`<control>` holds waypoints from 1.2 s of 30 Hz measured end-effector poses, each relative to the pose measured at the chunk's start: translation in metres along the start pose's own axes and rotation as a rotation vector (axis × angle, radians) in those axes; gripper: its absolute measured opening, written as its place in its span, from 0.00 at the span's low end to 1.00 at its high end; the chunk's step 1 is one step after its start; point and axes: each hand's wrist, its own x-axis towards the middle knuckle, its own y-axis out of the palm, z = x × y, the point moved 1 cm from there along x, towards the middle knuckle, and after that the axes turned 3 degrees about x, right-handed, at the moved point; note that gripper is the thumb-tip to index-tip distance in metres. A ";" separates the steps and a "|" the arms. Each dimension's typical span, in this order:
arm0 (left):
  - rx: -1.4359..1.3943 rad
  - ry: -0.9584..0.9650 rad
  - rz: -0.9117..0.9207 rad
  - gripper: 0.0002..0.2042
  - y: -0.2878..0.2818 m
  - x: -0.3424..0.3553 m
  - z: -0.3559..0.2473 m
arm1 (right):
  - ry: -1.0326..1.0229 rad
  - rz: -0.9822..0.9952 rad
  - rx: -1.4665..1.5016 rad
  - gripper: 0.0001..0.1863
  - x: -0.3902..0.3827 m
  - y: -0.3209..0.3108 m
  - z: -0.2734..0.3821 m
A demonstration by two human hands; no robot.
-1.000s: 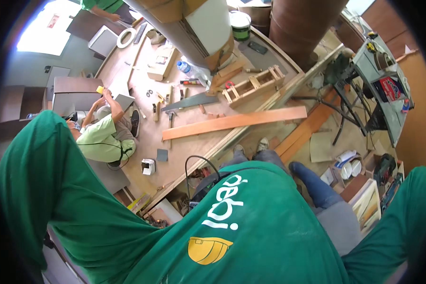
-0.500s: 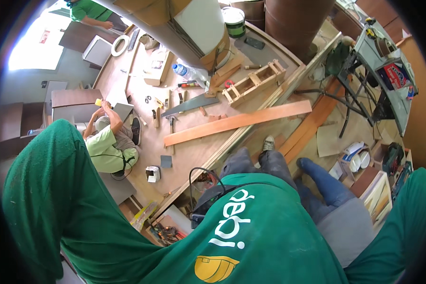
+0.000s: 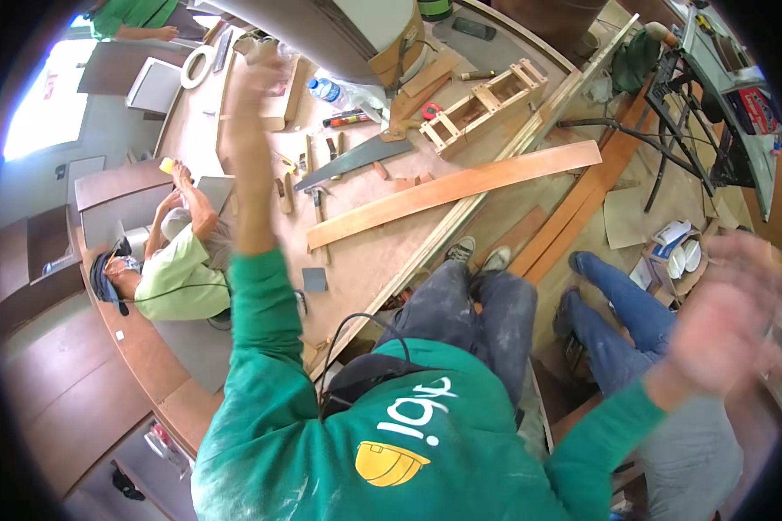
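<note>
My left hand [image 3: 256, 104], smeared by motion, is raised over the plywood work surface [image 3: 278, 234], near an open wooden box [image 3: 293, 91]. My right hand [image 3: 721, 321], also blurred, is lifted at the right beside a person in jeans [image 3: 626, 313]. What either holds, if anything, is unclear. An orange-brown board [image 3: 452, 189] lies diagonally across the surface, near a handsaw [image 3: 352, 165], a hammer [image 3: 319, 208], chisels [image 3: 287, 195], a red tape measure [image 3: 430, 110] and a slatted wooden frame [image 3: 482, 106].
A co-worker in light green [image 3: 174, 286] crouches at the left with a yellow tool; another person in green [image 3: 126, 13] is at top left. A large column [image 3: 321, 35] rises behind the tools. A folding metal workbench [image 3: 730, 104] and long planks [image 3: 556, 234] are at the right.
Both my arms have swung up and forward from the sides into view. The view has shifted, showing more of my legs and of the person in jeans at the right.
</note>
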 end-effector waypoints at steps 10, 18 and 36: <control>0.471 -0.323 1.524 0.28 0.245 -0.332 0.194 | 1.308 -0.470 -0.259 0.20 -0.446 0.019 -0.131; 0.535 0.033 1.384 0.30 0.285 -0.373 0.336 | 1.202 -0.707 -0.353 0.18 -0.580 0.013 -0.219; 0.372 -0.611 1.545 0.44 0.295 -0.332 0.297 | 0.784 -0.866 -0.787 0.16 -0.635 0.079 -0.265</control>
